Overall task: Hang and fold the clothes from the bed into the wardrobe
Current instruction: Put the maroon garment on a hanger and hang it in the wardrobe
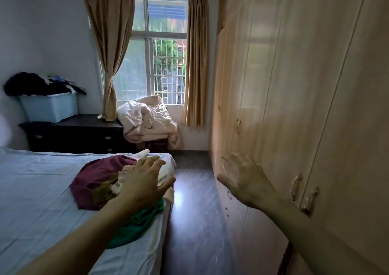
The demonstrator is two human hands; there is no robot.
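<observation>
A heap of clothes lies at the right edge of the bed [42, 190], which has a pale blue sheet: a maroon garment [96, 178], an olive piece [105, 190], white pieces [166, 169] and a green garment [141, 222]. My left hand [145, 182] hovers over the heap with fingers spread, holding nothing. My right hand [246, 180] is stretched out, fingers spread, in front of the light wooden wardrobe [305, 85], whose doors are closed. Metal door handles [303, 192] sit just right of that hand.
A narrow strip of dark floor [193, 211] runs between bed and wardrobe. At the far end are a window with tan curtains [113, 43], a crumpled duvet [147, 123] on a stool, and a black dresser [77, 133] bearing a blue bin [50, 108] piled with dark clothes.
</observation>
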